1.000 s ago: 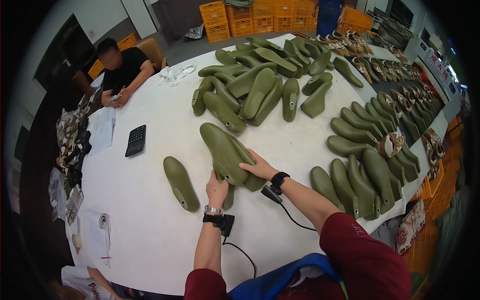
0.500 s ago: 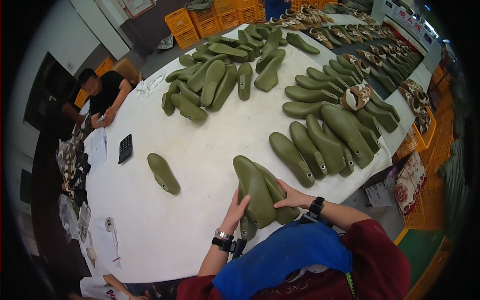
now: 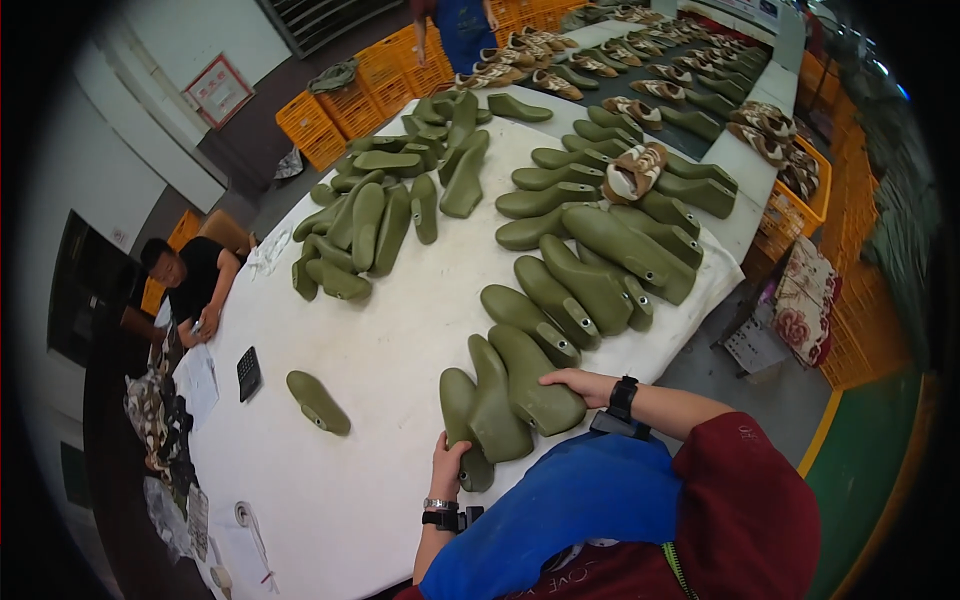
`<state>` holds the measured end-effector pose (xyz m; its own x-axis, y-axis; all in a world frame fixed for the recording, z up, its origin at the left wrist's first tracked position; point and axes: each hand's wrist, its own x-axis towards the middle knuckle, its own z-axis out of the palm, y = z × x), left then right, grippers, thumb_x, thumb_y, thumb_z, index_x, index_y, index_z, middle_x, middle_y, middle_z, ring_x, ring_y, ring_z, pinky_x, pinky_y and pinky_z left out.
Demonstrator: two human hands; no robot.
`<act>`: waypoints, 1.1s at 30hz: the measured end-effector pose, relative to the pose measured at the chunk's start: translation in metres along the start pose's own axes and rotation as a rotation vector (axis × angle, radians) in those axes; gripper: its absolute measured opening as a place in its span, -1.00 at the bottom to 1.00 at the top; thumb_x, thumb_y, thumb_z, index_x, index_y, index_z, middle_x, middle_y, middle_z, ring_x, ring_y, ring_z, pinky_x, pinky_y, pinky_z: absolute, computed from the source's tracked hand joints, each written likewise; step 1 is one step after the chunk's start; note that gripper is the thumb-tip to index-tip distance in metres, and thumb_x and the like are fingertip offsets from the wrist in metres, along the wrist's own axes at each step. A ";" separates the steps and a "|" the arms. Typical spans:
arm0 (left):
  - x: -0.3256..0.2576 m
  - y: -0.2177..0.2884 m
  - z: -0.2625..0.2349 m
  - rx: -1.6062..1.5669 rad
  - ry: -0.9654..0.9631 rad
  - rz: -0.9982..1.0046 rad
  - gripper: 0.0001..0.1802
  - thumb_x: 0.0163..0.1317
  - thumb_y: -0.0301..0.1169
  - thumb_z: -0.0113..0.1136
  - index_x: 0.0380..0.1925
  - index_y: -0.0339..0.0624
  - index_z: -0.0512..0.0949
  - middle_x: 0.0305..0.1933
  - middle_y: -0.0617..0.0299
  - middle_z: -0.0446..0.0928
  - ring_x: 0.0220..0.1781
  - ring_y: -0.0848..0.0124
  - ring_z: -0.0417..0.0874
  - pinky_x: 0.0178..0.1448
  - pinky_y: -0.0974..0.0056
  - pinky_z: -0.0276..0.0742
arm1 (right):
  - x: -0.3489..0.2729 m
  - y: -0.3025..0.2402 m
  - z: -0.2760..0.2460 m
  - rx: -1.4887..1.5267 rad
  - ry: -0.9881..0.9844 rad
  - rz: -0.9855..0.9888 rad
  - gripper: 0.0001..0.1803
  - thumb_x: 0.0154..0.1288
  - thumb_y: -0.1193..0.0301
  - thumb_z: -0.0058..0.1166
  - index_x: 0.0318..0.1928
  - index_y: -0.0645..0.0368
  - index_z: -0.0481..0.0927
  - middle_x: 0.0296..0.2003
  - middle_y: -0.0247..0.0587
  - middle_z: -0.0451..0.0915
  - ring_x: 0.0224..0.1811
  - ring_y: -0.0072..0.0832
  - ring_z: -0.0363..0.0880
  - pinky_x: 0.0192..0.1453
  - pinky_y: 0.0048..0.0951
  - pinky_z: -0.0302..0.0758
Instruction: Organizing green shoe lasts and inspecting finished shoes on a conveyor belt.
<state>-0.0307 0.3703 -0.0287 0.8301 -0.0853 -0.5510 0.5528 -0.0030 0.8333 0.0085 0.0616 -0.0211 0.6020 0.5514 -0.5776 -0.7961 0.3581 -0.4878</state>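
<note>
Left hand: my left hand (image 3: 447, 468) is closed round the near end of the left last (image 3: 459, 405), thumb on top.
Right hand: my right hand (image 3: 583, 385) grips the right last (image 3: 530, 372) at its right edge; some fingers hidden behind it.
Bundle: both lasts plus the middle last (image 3: 492, 395) sit side by side, touching, at the table's near right, toes pointing far.
Table: white-covered table (image 3: 380, 450).
In the way: front row of green lasts (image 3: 556, 300) is just beyond the right last, blocking that side; more rows behind it, a brown-and-white shoe (image 3: 634, 172) on top.
Near side: blue apron (image 3: 560, 510) close below the bundle.
Left: lone last (image 3: 318, 403), well apart; calculator (image 3: 248, 374) and papers (image 3: 198, 388) farther left.
Far: heaped lasts (image 3: 366, 215), then orange crates (image 3: 312, 132) beyond the table.
People: seated co-worker (image 3: 205, 280) far left, another person (image 3: 462, 35) standing at the far end.
</note>
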 end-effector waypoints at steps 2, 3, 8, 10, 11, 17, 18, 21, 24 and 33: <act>0.005 0.001 0.000 -0.110 -0.003 0.019 -0.57 -0.01 -0.49 0.10 -0.06 -0.32 0.40 -0.10 0.08 0.51 -0.05 0.29 0.52 0.07 0.27 0.43 | 0.015 0.009 -0.016 0.034 -0.063 0.016 -0.54 0.29 0.26 -0.02 0.12 0.26 0.36 0.04 -0.17 0.49 0.03 -0.44 0.50 0.16 -0.39 0.42; 0.010 0.000 -0.002 -0.096 -0.021 0.019 -0.57 -0.01 -0.49 0.10 -0.06 -0.32 0.40 -0.10 0.08 0.51 -0.05 0.29 0.52 0.07 0.27 0.43 | 0.019 0.007 -0.019 0.042 -0.144 0.043 -0.53 0.30 0.25 -0.03 0.13 0.25 0.36 0.05 -0.18 0.49 0.04 -0.43 0.50 0.17 -0.37 0.41; 0.031 -0.011 -0.005 -0.532 -0.094 -0.184 -0.53 0.13 -0.33 0.08 0.03 -0.30 0.36 0.02 0.06 0.47 0.03 0.21 0.50 0.14 0.12 0.41 | 0.040 0.008 -0.031 0.038 -0.173 0.171 -0.50 0.29 0.17 0.00 0.16 0.16 0.35 0.11 -0.19 0.44 0.14 -0.37 0.42 0.24 -0.21 0.32; 0.032 -0.002 0.008 -0.483 -0.110 -0.130 -0.45 0.23 -0.13 0.07 0.10 -0.29 0.32 0.08 0.05 0.44 0.07 0.20 0.48 0.16 0.10 0.41 | 0.038 0.003 -0.011 -0.004 -0.189 0.083 -0.46 0.27 0.10 0.01 0.16 0.13 0.35 0.12 -0.20 0.43 0.14 -0.38 0.42 0.22 -0.25 0.34; 0.037 0.006 0.009 -0.477 -0.119 -0.127 -0.45 0.23 -0.13 0.07 0.10 -0.29 0.32 0.08 0.05 0.44 0.07 0.20 0.48 0.16 0.10 0.41 | 0.040 -0.002 -0.004 0.012 -0.169 0.039 -0.44 0.26 0.08 0.02 0.16 0.13 0.36 0.11 -0.20 0.44 0.13 -0.39 0.43 0.21 -0.26 0.35; 0.061 0.058 0.026 0.230 0.137 0.092 -0.09 0.16 -0.01 0.15 0.28 -0.36 -0.03 0.17 -0.12 0.32 0.12 0.17 0.45 0.15 0.16 0.42 | 0.069 -0.015 0.005 -0.031 -0.136 -0.075 -0.40 0.21 0.02 0.06 0.14 0.13 0.38 0.02 -0.16 0.51 0.03 -0.39 0.50 0.14 -0.26 0.42; 0.076 0.045 0.008 0.358 0.100 0.150 -0.02 0.13 0.00 0.17 0.30 -0.37 -0.11 0.19 -0.16 0.29 0.11 0.15 0.46 0.12 0.18 0.44 | 0.073 -0.015 0.015 -0.065 -0.146 -0.050 -0.38 0.20 -0.02 0.04 0.14 0.13 0.38 0.01 -0.13 0.51 0.00 -0.37 0.52 0.11 -0.24 0.44; 0.088 0.031 0.001 0.288 0.133 0.031 -0.03 0.11 0.04 0.18 0.25 -0.46 -0.02 0.18 -0.15 0.30 0.08 0.15 0.49 0.01 0.19 0.51 | 0.078 -0.007 0.014 0.036 -0.214 0.016 -0.35 0.20 -0.08 0.00 0.14 0.12 0.39 0.03 -0.14 0.50 0.06 -0.34 0.48 0.19 -0.23 0.36; 0.075 0.028 0.014 0.121 -0.167 -0.106 -0.24 0.20 0.07 0.03 0.13 -0.40 0.26 0.09 -0.04 0.43 0.07 0.23 0.50 0.07 0.21 0.48 | 0.078 -0.001 0.005 0.080 -0.200 0.041 -0.34 0.20 -0.09 0.00 0.15 0.12 0.39 0.07 -0.18 0.48 0.10 -0.33 0.44 0.22 -0.23 0.32; 0.052 0.075 0.066 0.058 -0.249 0.236 -0.27 0.16 -0.06 0.13 0.16 -0.38 0.19 0.09 0.01 0.40 0.07 0.25 0.47 0.12 0.19 0.44 | 0.013 -0.064 0.012 0.018 -0.176 -0.085 -0.42 0.24 0.09 0.06 0.17 0.14 0.35 0.10 -0.20 0.45 0.08 -0.42 0.47 0.21 -0.31 0.36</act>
<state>0.0492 0.2998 0.0081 0.8874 -0.3311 -0.3207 0.3366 -0.0100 0.9416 0.0666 0.0549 0.0109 0.6484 0.6411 -0.4105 -0.7446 0.4219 -0.5172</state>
